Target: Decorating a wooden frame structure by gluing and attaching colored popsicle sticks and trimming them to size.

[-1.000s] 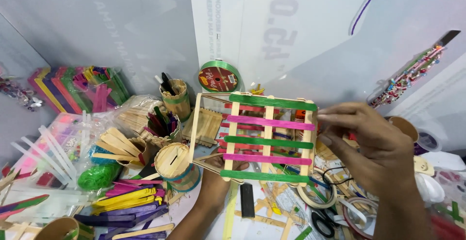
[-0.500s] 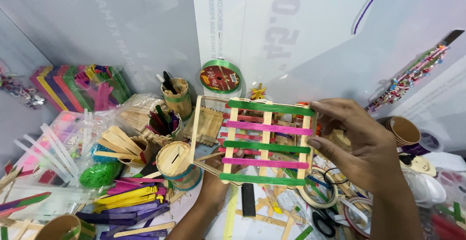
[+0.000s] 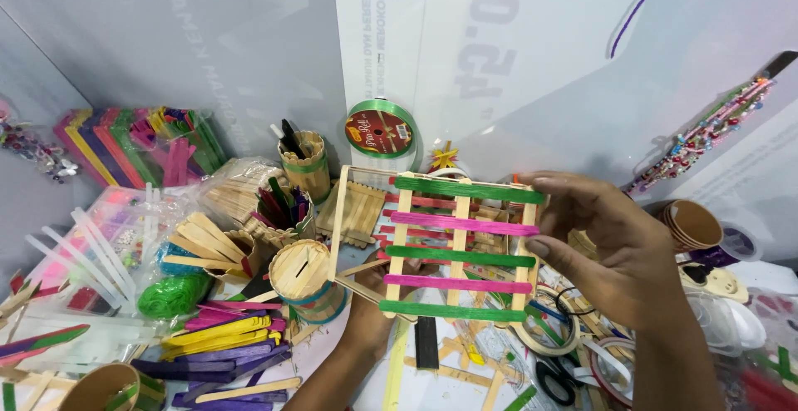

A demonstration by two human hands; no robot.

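Observation:
A frame of craft sticks, green and pink rungs across plain uprights, is held up over the table. My right hand grips its right edge, fingers curled over the top corner and thumb against the side. My left hand holds it from below and behind at the lower left, mostly hidden by the frame. A second plain stick frame joins on at the left side.
A round stick-built pot and loose coloured sticks lie at the left. A green ribbon spool leans on the back wall. Paper cups, tape rings and scissors crowd the right.
The stick frame and my right hand have shifted slightly; the right fingers have closed further over the top right corner.

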